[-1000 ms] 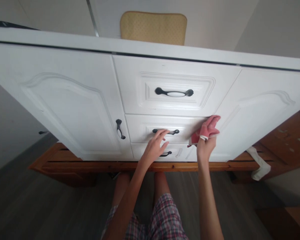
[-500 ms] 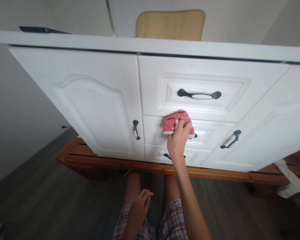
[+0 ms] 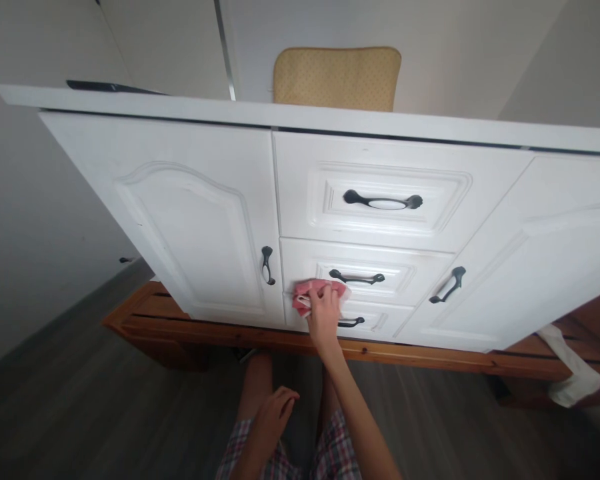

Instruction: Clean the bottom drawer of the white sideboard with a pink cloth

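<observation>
Right hand (image 3: 324,313): closed around a pink cloth (image 3: 314,295), pressing it against the white cabinet (image 3: 190,220) at the seam between the middle drawer (image 3: 305,263) and bottom drawer (image 3: 380,321), left of their black handles. Left hand (image 3: 274,412): loosely curled, empty, resting on the plaid shorts (image 3: 337,453). Also present: 1 tan cushion (image 3: 336,77) behind the cabinet top; 1 white rag (image 3: 573,377) at lower right.

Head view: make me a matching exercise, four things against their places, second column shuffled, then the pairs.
1. pink cloth
2. left hand
3. tan cushion
4. white rag

a. behind the cabinet top
b. on the wooden base, far right
c. pressed by the right hand to the lower drawer fronts
d. resting on the plaid shorts

Pairs: 1-c, 2-d, 3-a, 4-b
</observation>
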Motion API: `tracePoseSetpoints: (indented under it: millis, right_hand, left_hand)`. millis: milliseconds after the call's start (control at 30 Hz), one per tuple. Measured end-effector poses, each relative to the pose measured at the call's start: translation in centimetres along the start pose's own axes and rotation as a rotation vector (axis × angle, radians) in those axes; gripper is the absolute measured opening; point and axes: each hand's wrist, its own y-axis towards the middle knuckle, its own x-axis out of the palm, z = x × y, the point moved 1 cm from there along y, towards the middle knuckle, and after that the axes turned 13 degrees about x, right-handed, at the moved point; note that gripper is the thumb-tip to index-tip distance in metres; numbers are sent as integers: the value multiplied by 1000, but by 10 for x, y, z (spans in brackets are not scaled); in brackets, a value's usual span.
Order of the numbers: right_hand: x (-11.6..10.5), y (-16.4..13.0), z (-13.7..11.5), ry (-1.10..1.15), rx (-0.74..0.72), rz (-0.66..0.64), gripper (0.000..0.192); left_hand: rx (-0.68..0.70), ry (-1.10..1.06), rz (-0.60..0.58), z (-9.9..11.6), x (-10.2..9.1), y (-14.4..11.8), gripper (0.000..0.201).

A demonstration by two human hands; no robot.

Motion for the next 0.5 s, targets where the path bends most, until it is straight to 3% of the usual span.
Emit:
tracePoseSetpoints:
  millis: [133, 267, 367, 433, 500]
  right_hand:
    - [-24, 4, 94, 148, 256, 214, 38]
    - [-79, 37, 160, 289, 343, 339, 26]
    - [-120, 70, 161, 323, 345, 450, 26]
    - [-138, 90, 137, 294, 327, 507, 26]
    - [-145, 105, 99, 235, 294, 521, 22]
  left_hand:
    - [-47, -23, -1, -8, 3, -20, 43]
    - [-153, -29, -59, -17, 6, -43, 44]
    - [-223, -10, -55, -27, 14, -54, 41]
    - [-219, -17, -37, -33, 20, -56, 43]
    - [-186, -41, -29, -37, 24, -53, 47]
